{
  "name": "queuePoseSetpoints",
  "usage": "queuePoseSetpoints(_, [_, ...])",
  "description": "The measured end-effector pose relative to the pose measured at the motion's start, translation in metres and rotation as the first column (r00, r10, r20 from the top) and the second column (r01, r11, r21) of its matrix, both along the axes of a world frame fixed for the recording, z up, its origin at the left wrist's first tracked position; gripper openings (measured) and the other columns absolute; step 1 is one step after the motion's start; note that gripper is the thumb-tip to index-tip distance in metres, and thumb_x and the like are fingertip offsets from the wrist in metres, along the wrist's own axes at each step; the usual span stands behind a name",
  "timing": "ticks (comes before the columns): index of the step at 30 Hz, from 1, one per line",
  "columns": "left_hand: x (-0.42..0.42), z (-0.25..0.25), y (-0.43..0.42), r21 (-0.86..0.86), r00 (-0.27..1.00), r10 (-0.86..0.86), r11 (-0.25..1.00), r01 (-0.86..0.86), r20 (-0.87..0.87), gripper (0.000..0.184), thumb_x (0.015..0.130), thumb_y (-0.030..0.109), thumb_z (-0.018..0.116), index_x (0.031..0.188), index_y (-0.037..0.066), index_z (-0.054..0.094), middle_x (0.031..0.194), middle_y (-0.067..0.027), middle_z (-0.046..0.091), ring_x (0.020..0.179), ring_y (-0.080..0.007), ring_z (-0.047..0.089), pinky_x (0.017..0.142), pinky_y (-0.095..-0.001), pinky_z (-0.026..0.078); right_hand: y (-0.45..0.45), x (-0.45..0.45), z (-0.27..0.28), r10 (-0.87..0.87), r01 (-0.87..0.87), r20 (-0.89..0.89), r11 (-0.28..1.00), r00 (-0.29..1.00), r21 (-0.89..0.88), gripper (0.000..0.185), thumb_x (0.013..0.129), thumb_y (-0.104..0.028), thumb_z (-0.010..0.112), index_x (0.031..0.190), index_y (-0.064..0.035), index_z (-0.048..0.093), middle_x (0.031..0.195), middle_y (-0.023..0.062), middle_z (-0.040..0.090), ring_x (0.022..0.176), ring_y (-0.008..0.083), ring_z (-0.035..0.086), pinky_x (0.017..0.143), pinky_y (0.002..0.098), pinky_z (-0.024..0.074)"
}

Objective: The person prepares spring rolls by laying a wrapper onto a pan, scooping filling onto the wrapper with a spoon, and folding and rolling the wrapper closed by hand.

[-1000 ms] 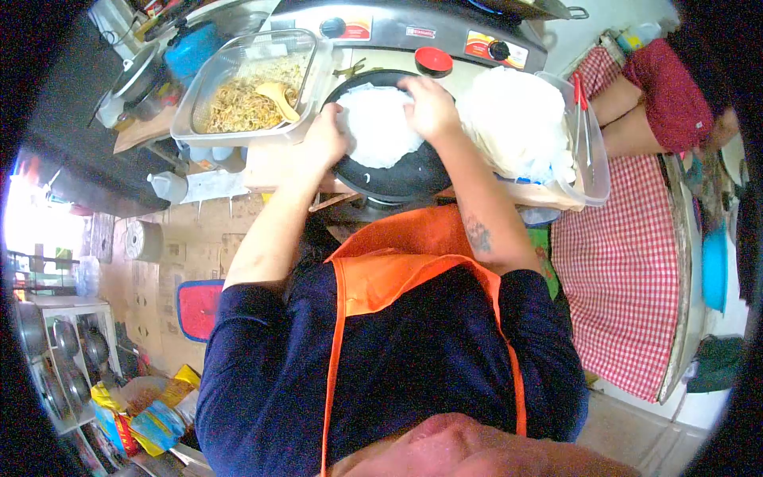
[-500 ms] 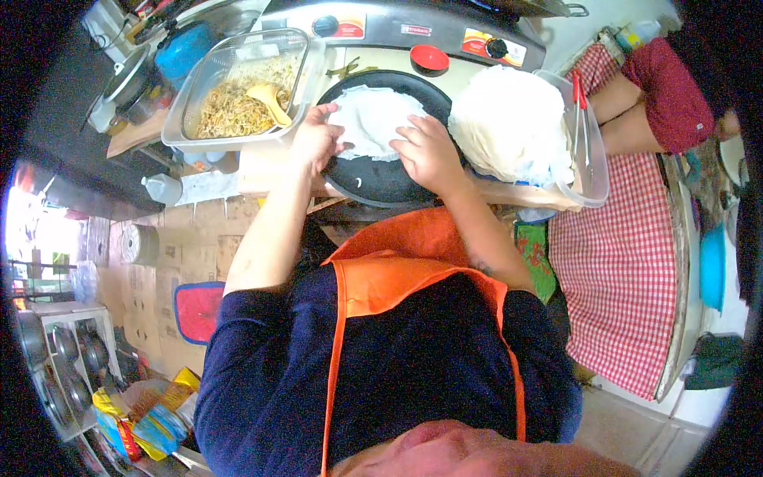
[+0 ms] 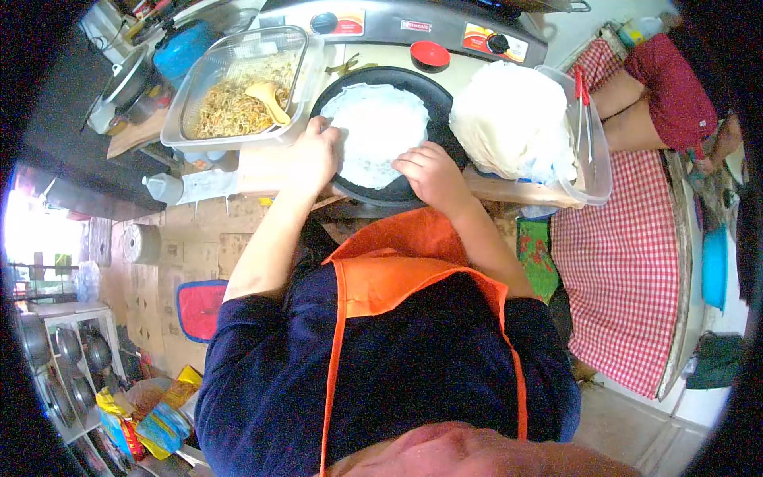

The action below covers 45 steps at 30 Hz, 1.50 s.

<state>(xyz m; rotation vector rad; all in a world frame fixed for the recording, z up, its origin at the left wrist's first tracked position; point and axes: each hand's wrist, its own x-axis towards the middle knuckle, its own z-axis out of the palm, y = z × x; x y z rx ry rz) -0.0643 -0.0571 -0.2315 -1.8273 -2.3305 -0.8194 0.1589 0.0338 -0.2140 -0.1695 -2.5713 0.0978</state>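
A thin, round white spring roll wrapper (image 3: 377, 131) lies spread on a round black pan (image 3: 445, 103) in front of me. My left hand (image 3: 318, 153) is closed at the wrapper's left edge, fingers curled together. At its lower right edge, my right hand (image 3: 433, 175) pinches the rim with bent fingers. Right of the pan, a tall stack of white wrappers (image 3: 509, 119) sits in a clear plastic tub (image 3: 598, 179) with red-handled tongs (image 3: 582, 99). To the left, a clear container (image 3: 179, 131) holds a shredded vegetable filling (image 3: 226, 107) and a yellow spoon (image 3: 269, 99).
Behind the pan are a small red bowl (image 3: 430, 56) and a stove (image 3: 405, 28) with knobs. Another person's bare legs and dark red clothing (image 3: 668, 87) show at the right, beside a red checkered cloth (image 3: 616, 270). A blue container (image 3: 183, 52) stands far left.
The wrapper was bunched and raised between my hands; now it lies flatter and wider on the pan. Both hands have lowered slightly toward me, and their fingers have closed at its edges.
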Motion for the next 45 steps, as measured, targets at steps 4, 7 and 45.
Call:
queuePoseSetpoints(4, [0.003,0.005,-0.004,-0.051,0.999,-0.013,0.999,0.010,-0.052,0.022,0.073,0.007,0.048,0.091,0.008,0.060,0.109,-0.0164,0.050,0.093,-0.0336,0.054,0.079,-0.0411,0.045,-0.005,-0.003,0.009,-0.166,0.169,0.090,0.985,0.982,-0.036,0.018,0.069,-0.009,0.059,0.086,-0.0077,0.061,0.086,0.0069,0.061,0.085,0.0219,0.056,0.077,0.0344,0.0433])
queuePoseSetpoints(7, [0.004,0.003,-0.003,0.008,1.000,-0.011,1.000,0.011,-0.025,0.023,0.074,0.009,0.046,0.093,0.009,0.059,0.110,-0.0161,0.050,0.094,-0.0326,0.054,0.079,-0.0404,0.045,0.005,-0.016,0.009,-0.230,0.226,-0.025,0.969,0.973,-0.099,0.017,0.070,-0.010,0.059,0.086,-0.0065,0.061,0.087,0.0095,0.061,0.085,0.0244,0.056,0.077,0.0323,0.0436])
queuePoseSetpoints(45, [-0.085,0.000,-0.069,0.685,0.859,0.243,0.523,-0.507,0.451,0.054,0.070,0.015,0.068,0.113,0.002,0.038,0.119,-0.0181,0.034,0.110,-0.0315,0.035,0.093,-0.0407,0.031,-0.025,-0.215,0.087,0.080,-0.046,0.362,0.994,0.929,-0.100,0.034,0.069,-0.013,0.059,0.102,-0.0050,0.055,0.101,0.0160,0.056,0.094,0.0306,0.054,0.078,0.0380,0.0450])
